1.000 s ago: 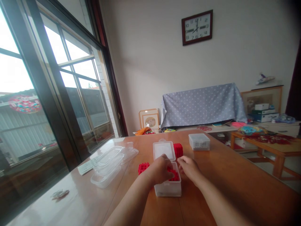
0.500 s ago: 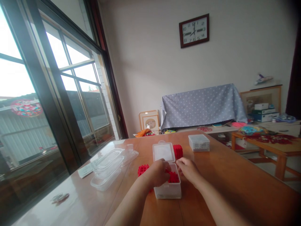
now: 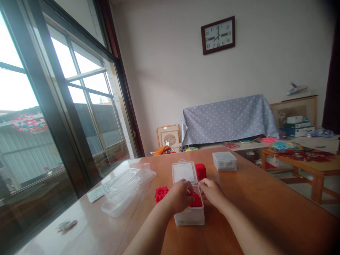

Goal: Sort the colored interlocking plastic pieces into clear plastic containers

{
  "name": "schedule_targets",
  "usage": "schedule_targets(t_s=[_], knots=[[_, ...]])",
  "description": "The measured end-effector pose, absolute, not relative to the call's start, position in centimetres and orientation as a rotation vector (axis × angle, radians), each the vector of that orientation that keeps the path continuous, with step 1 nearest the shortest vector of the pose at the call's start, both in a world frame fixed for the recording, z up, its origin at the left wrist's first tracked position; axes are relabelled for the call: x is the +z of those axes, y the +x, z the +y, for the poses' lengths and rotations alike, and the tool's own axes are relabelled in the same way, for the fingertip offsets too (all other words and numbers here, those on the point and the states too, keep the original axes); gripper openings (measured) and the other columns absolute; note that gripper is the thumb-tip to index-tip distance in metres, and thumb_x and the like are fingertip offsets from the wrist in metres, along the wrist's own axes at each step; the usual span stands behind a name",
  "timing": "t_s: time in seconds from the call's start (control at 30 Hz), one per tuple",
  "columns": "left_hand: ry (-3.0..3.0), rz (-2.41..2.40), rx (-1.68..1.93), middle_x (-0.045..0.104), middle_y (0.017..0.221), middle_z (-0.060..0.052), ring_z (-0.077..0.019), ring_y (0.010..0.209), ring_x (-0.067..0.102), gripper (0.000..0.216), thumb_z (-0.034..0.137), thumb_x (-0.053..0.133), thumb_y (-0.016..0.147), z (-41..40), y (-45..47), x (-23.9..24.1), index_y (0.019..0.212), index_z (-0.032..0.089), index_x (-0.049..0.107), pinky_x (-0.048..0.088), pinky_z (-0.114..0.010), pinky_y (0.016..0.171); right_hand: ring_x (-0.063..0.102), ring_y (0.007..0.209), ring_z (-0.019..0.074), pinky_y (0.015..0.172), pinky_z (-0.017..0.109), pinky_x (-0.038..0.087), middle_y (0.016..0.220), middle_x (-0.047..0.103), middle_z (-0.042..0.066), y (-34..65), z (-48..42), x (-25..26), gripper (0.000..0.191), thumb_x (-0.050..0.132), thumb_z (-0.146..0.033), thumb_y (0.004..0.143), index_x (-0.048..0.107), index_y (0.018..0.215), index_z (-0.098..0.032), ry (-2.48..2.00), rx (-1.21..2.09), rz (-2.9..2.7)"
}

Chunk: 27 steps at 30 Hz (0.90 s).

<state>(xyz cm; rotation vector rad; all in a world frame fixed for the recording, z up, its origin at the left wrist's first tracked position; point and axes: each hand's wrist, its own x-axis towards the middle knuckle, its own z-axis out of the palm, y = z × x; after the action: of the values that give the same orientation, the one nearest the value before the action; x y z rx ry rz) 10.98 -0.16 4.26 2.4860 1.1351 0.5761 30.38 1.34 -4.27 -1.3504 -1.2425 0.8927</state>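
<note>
In the middle of the table stands a translucent plastic box (image 3: 189, 216) with its hinged lid (image 3: 184, 173) thrown back. My left hand (image 3: 181, 195) reaches over the left wall, its fingers bent onto a red lattice-like plastic block (image 3: 196, 200) inside. Its fingertips are partly hidden. My right hand (image 3: 211, 191) is closed on the box's right rim near the hinge. Another red lattice block (image 3: 161, 194) lies left of the box, partly behind my left forearm. A third red block (image 3: 201, 171) stands beside the lid.
Clear plastic containers and lids (image 3: 120, 193) are stacked at the left, by a pale booklet (image 3: 96, 193). Small shiny items (image 3: 67, 226) lie near the left table edge. A closed translucent box (image 3: 224, 162) sits at the back right of the wooden table (image 3: 255, 209).
My left hand has shifted slightly over the box, and its fingers now show against the red block inside. My right hand stays at the rim. The view has moved a little.
</note>
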Motion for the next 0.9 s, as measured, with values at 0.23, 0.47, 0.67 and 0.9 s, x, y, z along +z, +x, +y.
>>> schedule_targets(t_s=[0.23, 0.47, 0.67, 0.9], knots=[[2.531, 1.155, 0.442, 0.068, 0.097, -0.003, -0.0157, 0.08, 0.062, 0.021, 0.017, 0.065, 0.073, -0.5, 10.8, 5.0, 0.094, 0.02, 0.071, 0.046, -0.023, 0.068, 0.061, 0.054, 0.0159, 0.05, 0.024, 0.05, 0.062, 0.063, 0.001, 30.4, 1.3, -4.2, 0.028, 0.055, -0.045, 0.086, 0.066, 0.081, -0.02, -1.372, 0.894, -1.25], [2.532, 1.244, 0.279, 0.074, 0.092, -0.002, -0.0186, 0.08, 0.063, 0.034, 0.021, 0.066, 0.075, -0.8, 10.9, 5.0, 0.108, 0.022, 0.074, 0.047, -0.025, 0.07, 0.062, 0.058, 0.0168, 0.052, 0.025, 0.051, 0.064, 0.065, 0.002, 30.5, 1.4, -4.3, 0.029, 0.055, -0.046, 0.086, 0.066, 0.081, -0.02, -1.381, 0.879, -1.265], [2.651, 1.216, 0.127, 0.076, 0.098, -0.004, -0.0207, 0.085, 0.066, 0.035, 0.011, 0.054, 0.083, -1.6, 11.2, 6.0, 0.11, 0.024, 0.073, 0.05, -0.028, 0.078, 0.06, 0.053, 0.0145, 0.052, 0.023, 0.049, 0.061, 0.065, 0.0, 30.5, 1.3, -4.1, 0.029, 0.056, -0.047, 0.086, 0.065, 0.079, -0.02, -1.402, 0.885, -1.264], [2.676, 1.296, 0.124, 0.073, 0.095, -0.012, -0.0249, 0.082, 0.065, 0.026, 0.012, 0.05, 0.085, -2.1, 11.3, 7.1, 0.101, 0.018, 0.069, 0.049, -0.034, 0.074, 0.06, 0.051, 0.0139, 0.051, 0.023, 0.048, 0.063, 0.066, 0.0, 30.7, 1.5, -4.5, 0.031, 0.054, -0.048, 0.087, 0.065, 0.081, -0.02, -1.424, 0.849, -1.296]])
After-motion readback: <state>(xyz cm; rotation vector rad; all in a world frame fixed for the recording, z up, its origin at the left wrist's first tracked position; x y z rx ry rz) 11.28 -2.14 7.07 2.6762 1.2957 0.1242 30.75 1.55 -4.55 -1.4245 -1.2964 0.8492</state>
